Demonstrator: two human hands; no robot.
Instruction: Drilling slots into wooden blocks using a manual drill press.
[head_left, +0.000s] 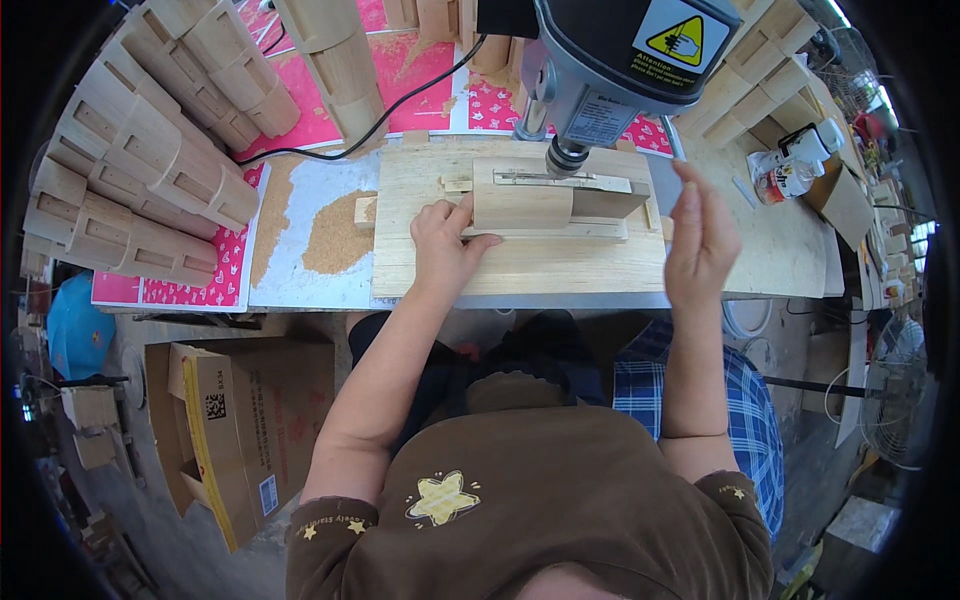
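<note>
Left hand [440, 240] presses the curved block [522, 205] on the jig [520, 262] under the drill [566, 158], grip loose; right hand [700, 235] hovers open.

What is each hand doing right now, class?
Left hand: fingers spread, pressing on the curved wood block under the drill press.
Right hand: open, raised, holding nothing.
</note>
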